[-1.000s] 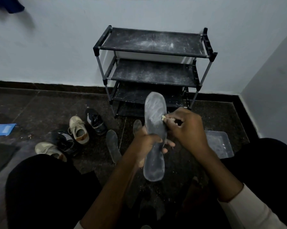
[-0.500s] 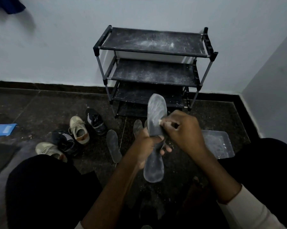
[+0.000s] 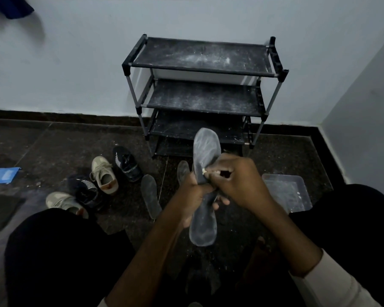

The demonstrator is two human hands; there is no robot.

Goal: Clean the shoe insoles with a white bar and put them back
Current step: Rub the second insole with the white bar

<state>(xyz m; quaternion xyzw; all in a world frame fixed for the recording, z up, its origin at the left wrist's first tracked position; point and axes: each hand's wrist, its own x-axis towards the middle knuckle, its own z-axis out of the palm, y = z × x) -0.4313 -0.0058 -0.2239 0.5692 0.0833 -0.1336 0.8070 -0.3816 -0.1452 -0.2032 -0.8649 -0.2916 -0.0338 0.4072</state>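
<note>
A grey insole (image 3: 205, 149) streaked with white stands upright in front of me. My left hand (image 3: 192, 193) grips it round its middle from the left. My right hand (image 3: 237, 180) pinches a small white bar (image 3: 204, 172), whose tip presses on the insole's left edge just above my left hand. Most of the bar is hidden in my fingers. Another dark insole (image 3: 150, 194) lies flat on the floor to the left, and a third one (image 3: 183, 170) shows behind my left hand.
A black three-tier shoe rack (image 3: 204, 94) dusted white stands against the wall. Two beige shoes (image 3: 103, 175) (image 3: 63, 202) and two dark striped shoes (image 3: 127, 163) (image 3: 84, 191) lie on the floor at left. A clear plastic tray (image 3: 286, 191) sits at right. My knees frame the bottom.
My right hand with the bar has slid down and left along the insole, toward my left hand. The insole has shifted slightly lower.
</note>
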